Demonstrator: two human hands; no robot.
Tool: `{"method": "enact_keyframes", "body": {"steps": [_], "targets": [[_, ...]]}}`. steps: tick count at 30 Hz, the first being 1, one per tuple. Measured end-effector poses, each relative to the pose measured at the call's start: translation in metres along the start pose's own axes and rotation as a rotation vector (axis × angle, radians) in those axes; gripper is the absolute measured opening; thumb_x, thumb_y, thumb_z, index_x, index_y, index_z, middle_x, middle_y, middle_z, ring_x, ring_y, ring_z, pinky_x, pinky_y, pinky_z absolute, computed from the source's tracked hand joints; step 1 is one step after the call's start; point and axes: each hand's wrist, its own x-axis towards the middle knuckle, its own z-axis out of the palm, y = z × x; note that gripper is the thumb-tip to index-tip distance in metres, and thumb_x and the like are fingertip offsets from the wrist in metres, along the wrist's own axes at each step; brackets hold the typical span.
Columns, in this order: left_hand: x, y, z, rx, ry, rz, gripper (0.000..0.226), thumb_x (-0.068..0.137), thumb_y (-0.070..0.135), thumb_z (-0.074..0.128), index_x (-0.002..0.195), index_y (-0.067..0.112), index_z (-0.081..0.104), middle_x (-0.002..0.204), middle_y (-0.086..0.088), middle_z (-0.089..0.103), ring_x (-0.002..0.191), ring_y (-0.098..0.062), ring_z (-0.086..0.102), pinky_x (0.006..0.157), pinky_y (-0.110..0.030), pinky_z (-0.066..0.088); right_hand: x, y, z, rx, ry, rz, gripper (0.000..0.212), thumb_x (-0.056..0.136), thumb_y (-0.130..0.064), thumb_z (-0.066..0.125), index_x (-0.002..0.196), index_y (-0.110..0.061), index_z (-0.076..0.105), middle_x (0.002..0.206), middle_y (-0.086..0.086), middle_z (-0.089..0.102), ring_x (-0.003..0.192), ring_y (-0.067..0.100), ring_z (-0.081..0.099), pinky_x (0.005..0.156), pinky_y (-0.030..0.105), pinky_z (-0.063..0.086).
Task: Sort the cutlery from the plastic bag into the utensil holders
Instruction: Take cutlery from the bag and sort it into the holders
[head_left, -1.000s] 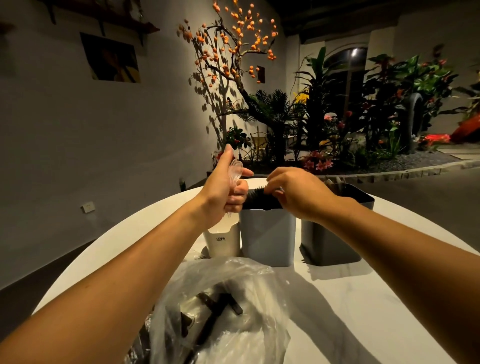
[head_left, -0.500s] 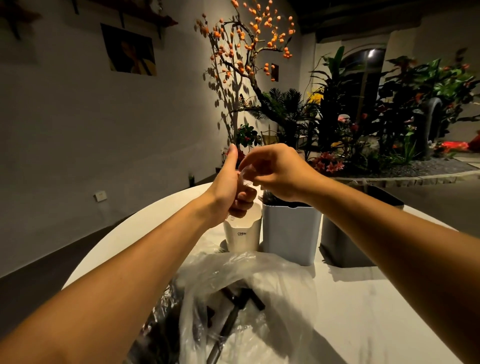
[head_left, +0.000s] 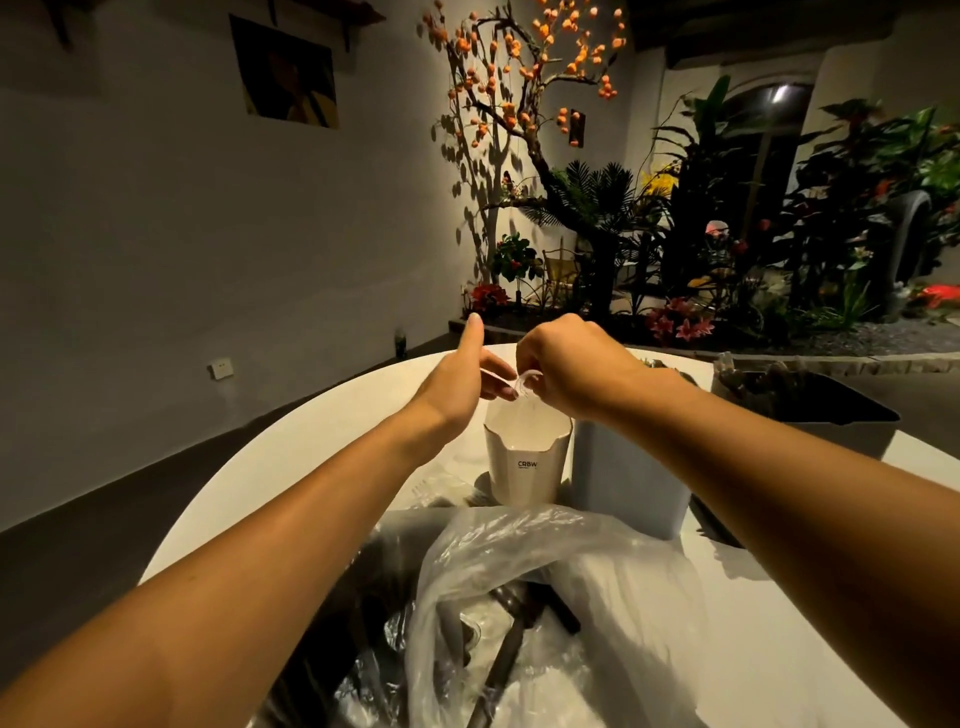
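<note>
A clear plastic utensil (head_left: 523, 383) was pinched by the curled right hand (head_left: 574, 364) above the white holder (head_left: 525, 460), left hand (head_left: 460, 375) touching it with thumb raised, fingers loosely extended, dark cutlery (head_left: 511, 644) seen inside the plastic bag (head_left: 545, 587) on the table (head_left: 322, 415).

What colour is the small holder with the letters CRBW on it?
The small holder is cream white with dark letters; the head view, the only one, shows it.
</note>
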Motion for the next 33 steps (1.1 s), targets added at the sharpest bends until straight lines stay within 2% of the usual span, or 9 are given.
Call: {"method": "enact_keyframes", "body": {"steps": [5, 8, 12, 15, 18, 22, 26, 30, 33], "targets": [[0.007, -0.016, -0.007, 0.069, 0.013, -0.044, 0.078, 0.102, 0.059, 0.007, 0.107, 0.01, 0.068, 0.106, -0.008, 0.07, 0.109, -0.022, 0.059, 0.109, -0.045, 0.041, 0.012, -0.009, 0.015, -0.149, -0.058, -0.067, 0.012, 0.091, -0.014, 0.067, 0.102, -0.014, 0.071, 0.094, 0.007, 0.069, 0.082, 0.024, 0.067, 0.069, 0.031, 0.055], [0.01, -0.022, -0.011, 0.07, 0.01, -0.058, 0.077, 0.102, 0.059, 0.008, 0.111, 0.01, 0.065, 0.11, -0.01, 0.069, 0.107, -0.023, 0.06, 0.104, -0.042, 0.044, 0.02, -0.015, 0.022, -0.133, -0.121, -0.058, 0.017, 0.091, -0.011, 0.065, 0.108, -0.009, 0.071, 0.096, 0.01, 0.069, 0.085, 0.025, 0.068, 0.078, 0.033, 0.058], [0.012, -0.031, -0.011, 0.044, -0.001, -0.095, 0.07, 0.102, 0.059, 0.01, 0.118, 0.011, 0.058, 0.111, -0.014, 0.069, 0.105, -0.027, 0.063, 0.097, -0.04, 0.049, 0.029, -0.024, 0.03, -0.14, -0.164, -0.03, 0.018, 0.091, -0.007, 0.065, 0.108, -0.005, 0.068, 0.083, 0.006, 0.056, 0.075, 0.02, 0.058, 0.081, 0.034, 0.057], [0.013, -0.033, -0.012, 0.038, -0.003, -0.101, 0.069, 0.103, 0.058, 0.009, 0.119, 0.011, 0.057, 0.113, -0.014, 0.068, 0.102, -0.027, 0.066, 0.093, -0.038, 0.053, 0.032, -0.028, 0.027, -0.137, -0.208, -0.027, 0.02, 0.091, -0.005, 0.064, 0.11, -0.004, 0.067, 0.081, 0.006, 0.053, 0.074, 0.019, 0.055, 0.078, 0.031, 0.056], [0.014, -0.033, -0.012, 0.033, -0.011, -0.103, 0.069, 0.103, 0.058, 0.009, 0.118, 0.011, 0.057, 0.113, -0.014, 0.068, 0.101, -0.027, 0.066, 0.089, -0.035, 0.053, 0.035, -0.028, 0.021, -0.119, -0.256, -0.003, 0.023, 0.09, -0.005, 0.066, 0.112, -0.004, 0.066, 0.084, 0.006, 0.055, 0.076, 0.019, 0.055, 0.073, 0.026, 0.051], [0.012, -0.034, -0.012, 0.008, -0.012, -0.098, 0.068, 0.103, 0.058, 0.01, 0.119, 0.01, 0.056, 0.112, -0.015, 0.068, 0.099, -0.028, 0.066, 0.086, -0.034, 0.054, 0.036, -0.03, 0.029, -0.101, -0.328, 0.044, 0.025, 0.084, -0.01, 0.074, 0.109, -0.006, 0.069, 0.092, 0.008, 0.067, 0.08, 0.021, 0.063, 0.078, 0.03, 0.057], [0.012, -0.038, -0.012, -0.01, 0.012, -0.08, 0.065, 0.103, 0.058, 0.011, 0.12, 0.011, 0.054, 0.107, -0.014, 0.069, 0.098, -0.027, 0.067, 0.091, -0.037, 0.056, 0.03, -0.03, 0.045, -0.095, -0.362, 0.079, 0.027, 0.089, -0.011, 0.069, 0.114, -0.004, 0.066, 0.084, 0.007, 0.055, 0.074, 0.02, 0.053, 0.071, 0.027, 0.046], [0.014, -0.04, -0.013, -0.011, 0.03, -0.075, 0.065, 0.103, 0.058, 0.013, 0.119, 0.012, 0.055, 0.107, -0.011, 0.067, 0.095, -0.026, 0.068, 0.089, -0.036, 0.058, 0.029, -0.03, 0.041, -0.121, -0.351, 0.085, 0.031, 0.09, -0.012, 0.067, 0.12, -0.004, 0.063, 0.098, 0.013, 0.061, 0.08, 0.023, 0.051, 0.073, 0.028, 0.044], [0.014, -0.038, -0.013, 0.001, 0.045, -0.067, 0.064, 0.104, 0.057, 0.013, 0.118, 0.011, 0.055, 0.107, -0.011, 0.065, 0.094, -0.025, 0.067, 0.082, -0.032, 0.056, 0.033, -0.027, 0.026, -0.15, -0.255, 0.036, 0.02, 0.091, -0.004, 0.062, 0.112, -0.004, 0.064, 0.075, 0.004, 0.046, 0.077, 0.022, 0.052, 0.072, 0.029, 0.048]]}}
